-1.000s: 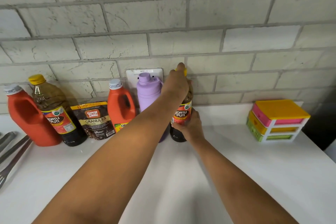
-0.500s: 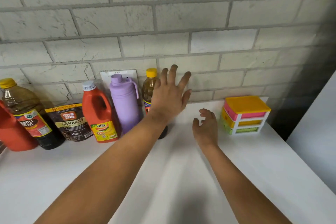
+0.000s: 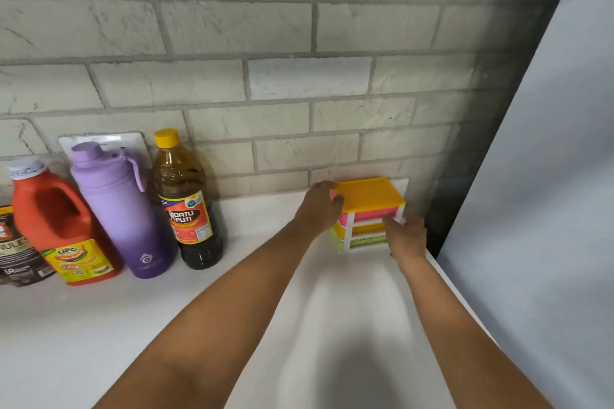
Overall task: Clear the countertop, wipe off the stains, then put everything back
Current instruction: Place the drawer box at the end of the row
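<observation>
A small drawer box with a yellow top and pink, yellow and green drawers stands at the back right of the white countertop, against the brick wall. My left hand grips its left side, thumb on the front corner. My right hand holds its right front corner. To the left stand a vinegar bottle with a yellow cap, a purple water bottle, an orange ketchup jug and a brown coffee pouch cut off by the frame edge.
A white wall socket plate sits behind the purple bottle. A pale panel rises just right of the counter's right edge, with a dark gap beside the drawer box.
Both hands left the vinegar bottle, which now stands by the purple bottle, and moved right onto the drawer box. My view swung right.
</observation>
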